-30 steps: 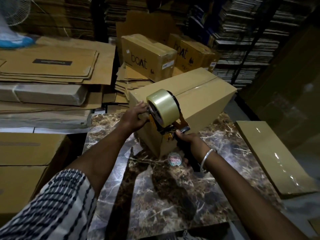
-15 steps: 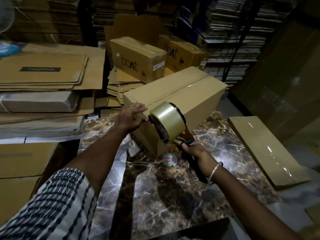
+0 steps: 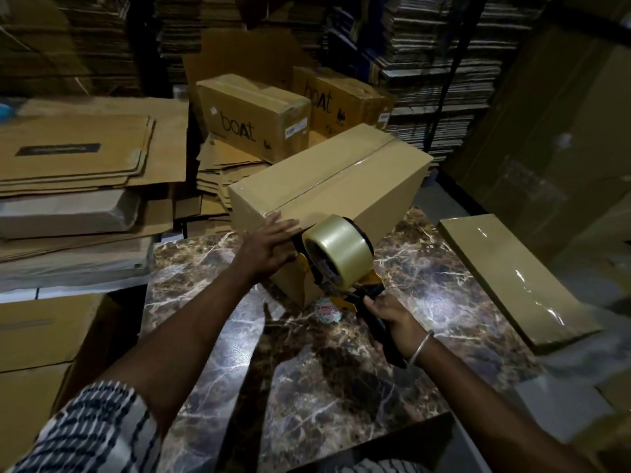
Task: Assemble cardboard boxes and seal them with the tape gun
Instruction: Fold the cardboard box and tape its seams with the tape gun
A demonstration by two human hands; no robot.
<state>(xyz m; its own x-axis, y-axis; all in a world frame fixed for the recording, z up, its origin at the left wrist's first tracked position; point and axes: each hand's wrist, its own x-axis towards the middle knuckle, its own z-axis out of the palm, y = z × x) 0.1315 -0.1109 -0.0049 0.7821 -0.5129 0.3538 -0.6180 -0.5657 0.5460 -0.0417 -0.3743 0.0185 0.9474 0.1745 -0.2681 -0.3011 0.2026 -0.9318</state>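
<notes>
A plain brown cardboard box [image 3: 341,179] stands on the marble table [image 3: 307,370], a shiny strip of tape along its top seam. My left hand [image 3: 269,244] presses flat with straight fingers on the box's near end, at the top edge. My right hand [image 3: 389,319] grips the black handle of the tape gun [image 3: 345,268]. The gun carries a big roll of clear tape and a yellow frame, and its head lies against the box's near end face, low down.
Two printed "boat" boxes [image 3: 252,110] stand behind. Flattened cardboard [image 3: 75,158] is stacked at the left, more boxes [image 3: 41,336] at the lower left. A wrapped flat bundle [image 3: 512,278] lies on the table's right side. A small round sticker [image 3: 327,310] lies beneath the gun.
The tape gun has travelled down the box's near end face, from the top edge toward the table. My left hand has flattened on the edge where the tape went over.
</notes>
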